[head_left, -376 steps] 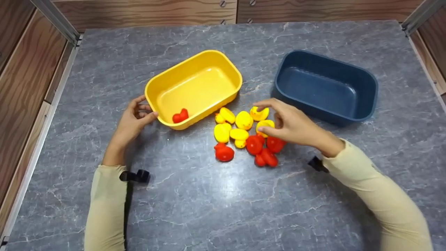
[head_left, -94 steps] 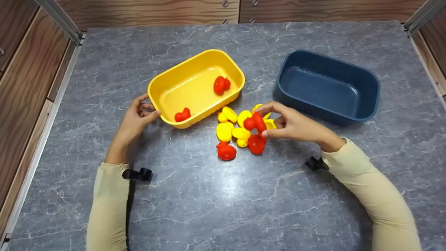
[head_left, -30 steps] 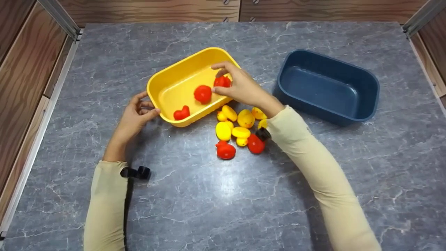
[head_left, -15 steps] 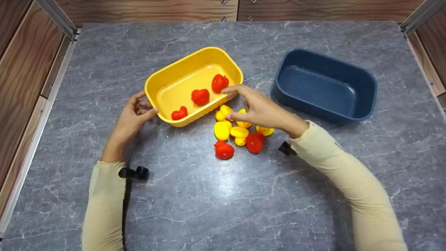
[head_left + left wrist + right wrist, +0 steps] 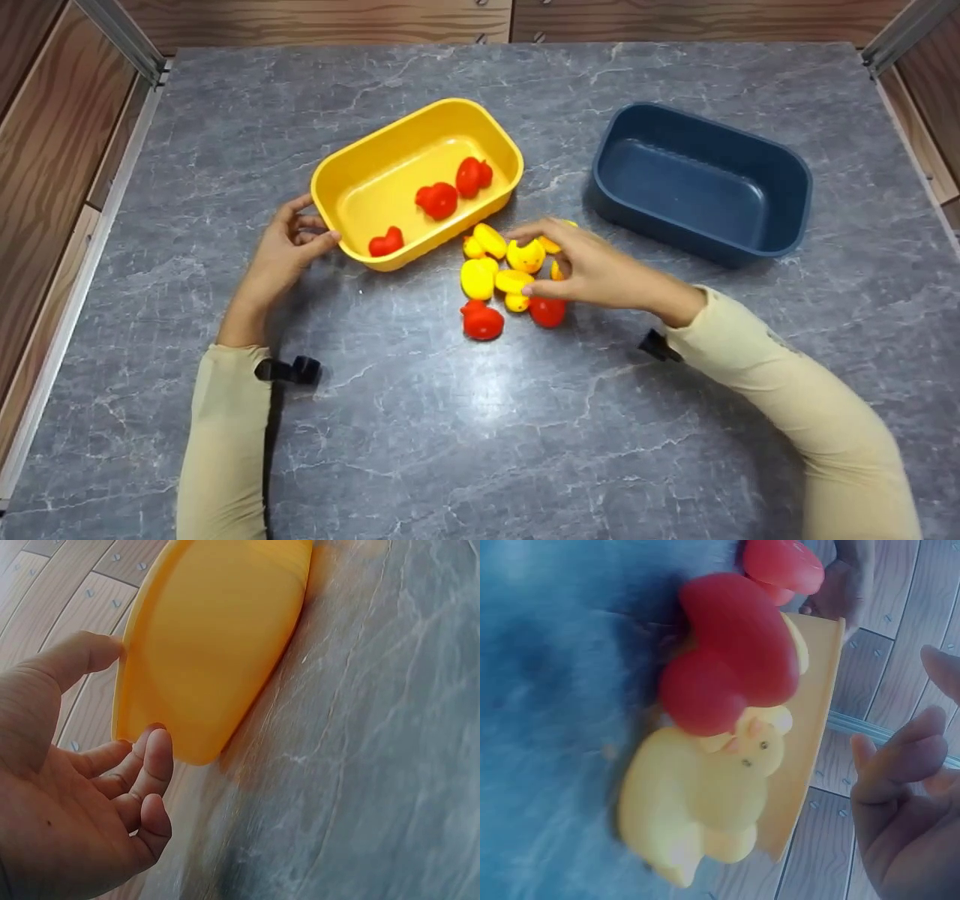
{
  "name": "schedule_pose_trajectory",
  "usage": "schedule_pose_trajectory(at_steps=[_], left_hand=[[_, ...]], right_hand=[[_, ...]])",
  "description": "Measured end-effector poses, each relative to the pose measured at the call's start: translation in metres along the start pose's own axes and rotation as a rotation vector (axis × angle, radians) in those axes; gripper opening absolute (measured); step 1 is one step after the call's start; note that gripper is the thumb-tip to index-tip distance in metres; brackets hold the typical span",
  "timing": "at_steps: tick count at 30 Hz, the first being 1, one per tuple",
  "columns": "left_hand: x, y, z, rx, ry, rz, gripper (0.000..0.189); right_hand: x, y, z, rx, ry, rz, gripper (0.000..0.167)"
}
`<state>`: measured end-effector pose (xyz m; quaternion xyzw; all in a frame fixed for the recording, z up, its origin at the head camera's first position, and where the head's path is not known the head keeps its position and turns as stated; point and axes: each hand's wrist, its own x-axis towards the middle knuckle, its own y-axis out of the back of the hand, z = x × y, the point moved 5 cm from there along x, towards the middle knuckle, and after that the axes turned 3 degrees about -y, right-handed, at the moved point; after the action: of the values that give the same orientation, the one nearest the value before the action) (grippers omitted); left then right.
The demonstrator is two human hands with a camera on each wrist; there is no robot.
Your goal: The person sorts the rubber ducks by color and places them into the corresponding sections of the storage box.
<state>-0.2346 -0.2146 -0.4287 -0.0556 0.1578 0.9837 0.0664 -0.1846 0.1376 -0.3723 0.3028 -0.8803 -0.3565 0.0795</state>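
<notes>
My left hand [image 5: 281,240] holds the left end of a yellow bin [image 5: 480,214], thumb at the rim and fingers against the outer wall. Three red rubber ducks lie inside, including one near the middle [image 5: 437,201]. My right hand [image 5: 592,266] hovers over a cluster of toy ducks, thumb and fingers apart with nothing between them. Below its thumb sits a red duck [image 5: 547,312], partly hidden; in the right wrist view that red duck [image 5: 742,645] is beside a yellow duck [image 5: 690,795]. Another red duck [image 5: 482,321] lies at the cluster's front left.
A dark blue bin [image 5: 701,232] stands at the back right with no ducks in it. Several yellow ducks [image 5: 478,279] lie close together in front of the yellow bin. Wood-patterned panels [image 5: 322,22] border the grey marbled tabletop [image 5: 420,450].
Two more red ducks have come into the yellow bin, the latest let go by the right hand. That hand has drawn back rightward over the cluster. The left hand stays at the bin.
</notes>
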Motion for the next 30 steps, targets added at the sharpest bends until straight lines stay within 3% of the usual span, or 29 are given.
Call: schedule_pose_trajectory(at_steps=[13, 30], left_hand=[[-0.002, 0.000, 0.002, -0.001, 0.002, -0.005, 0.071], [-0.001, 0.000, 0.002, -0.008, -0.003, -0.001, 0.072]], right_hand=[[-0.034, -0.005, 0.031, -0.051, -0.049, -0.029, 0.061], [-0.042, -0.022, 0.038, -0.211, -0.137, -0.070, 0.058]])
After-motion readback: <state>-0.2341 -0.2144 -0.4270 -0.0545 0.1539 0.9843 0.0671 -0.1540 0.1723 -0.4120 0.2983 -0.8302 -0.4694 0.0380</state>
